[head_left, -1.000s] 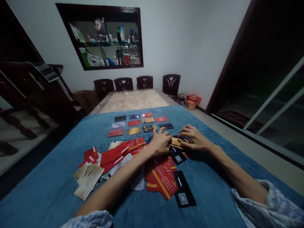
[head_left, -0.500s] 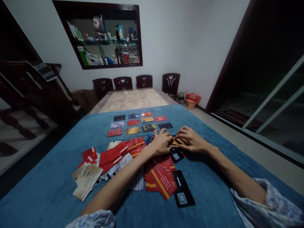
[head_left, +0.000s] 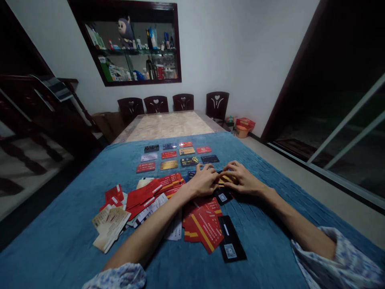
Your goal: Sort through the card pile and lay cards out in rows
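Observation:
My left hand (head_left: 203,181) and my right hand (head_left: 242,178) meet over a gold card (head_left: 223,180), and the fingers of both pinch it just above the blue cloth (head_left: 270,241). Most of that card is hidden by the fingers. Beyond the hands, several cards lie in neat rows (head_left: 177,154). Under and to the left of my forearms spreads a loose heap of red, cream and white cards (head_left: 144,200). Black cards (head_left: 231,243) lie near my right arm.
The blue cloth covers the near half of a long table; its bare marble top (head_left: 168,124) runs on to several dark chairs (head_left: 156,104) at the far end. A wall shelf (head_left: 135,44) holds bottles and a plush toy. Glass doors stand to the right.
Both hands have closed in on the gold card, so less of it shows. The head has shifted slightly; the cards on the cloth have not moved.

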{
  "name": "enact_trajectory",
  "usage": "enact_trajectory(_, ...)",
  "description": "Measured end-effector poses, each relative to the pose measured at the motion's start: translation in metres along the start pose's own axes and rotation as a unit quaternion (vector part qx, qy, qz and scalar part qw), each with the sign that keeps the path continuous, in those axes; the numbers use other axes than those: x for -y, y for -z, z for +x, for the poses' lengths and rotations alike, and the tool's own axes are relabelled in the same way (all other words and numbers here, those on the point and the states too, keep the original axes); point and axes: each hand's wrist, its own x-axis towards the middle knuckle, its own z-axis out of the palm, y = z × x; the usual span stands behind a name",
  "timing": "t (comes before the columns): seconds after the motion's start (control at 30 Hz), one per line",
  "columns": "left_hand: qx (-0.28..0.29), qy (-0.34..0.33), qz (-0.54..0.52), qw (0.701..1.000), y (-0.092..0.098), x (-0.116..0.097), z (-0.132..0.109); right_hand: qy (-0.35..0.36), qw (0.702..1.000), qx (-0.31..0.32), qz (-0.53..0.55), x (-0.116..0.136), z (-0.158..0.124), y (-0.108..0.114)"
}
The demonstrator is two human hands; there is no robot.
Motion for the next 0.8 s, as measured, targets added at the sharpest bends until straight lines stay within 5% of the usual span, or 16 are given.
enact_trajectory(0.8,0.043,-0.024,0.045,0.998,0.024,0.01,-0.007,0.032,0.998,-0.049,0.014,0.001,-0.001,-0.002)
